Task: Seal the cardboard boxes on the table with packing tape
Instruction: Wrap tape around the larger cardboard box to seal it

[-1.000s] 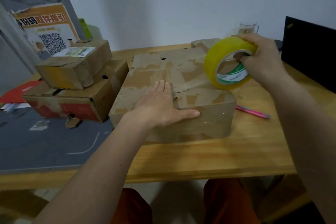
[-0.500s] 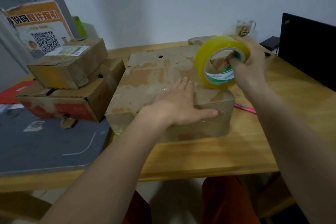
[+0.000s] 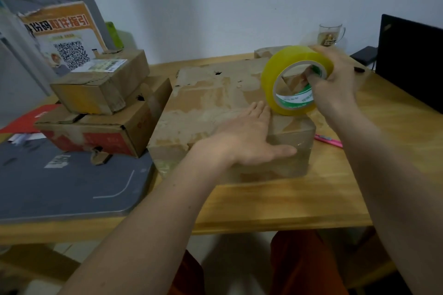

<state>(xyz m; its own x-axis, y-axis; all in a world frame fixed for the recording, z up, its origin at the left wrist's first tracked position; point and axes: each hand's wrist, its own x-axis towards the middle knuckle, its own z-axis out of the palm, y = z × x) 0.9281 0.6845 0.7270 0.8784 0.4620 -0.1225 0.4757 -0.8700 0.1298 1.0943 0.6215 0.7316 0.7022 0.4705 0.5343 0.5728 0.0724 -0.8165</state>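
A large worn cardboard box lies flat in the middle of the wooden table. My left hand presses flat on its near right corner, fingers straight and thumb spread over a strip of clear tape on the front face. My right hand grips a yellow roll of packing tape, fingers hooked through its core. The roll stands on edge on the box top just beyond my left fingertips. Two smaller boxes sit stacked at left: an upper one and a lower one.
A grey mat covers the table's left front. A pink pen lies right of the box. A glass mug stands at the back, a black screen at far right. A small cardboard box lies behind the roll.
My right hand has brought the tape roll down and left onto the box top. My left hand has slid right along the box toward its near right corner.
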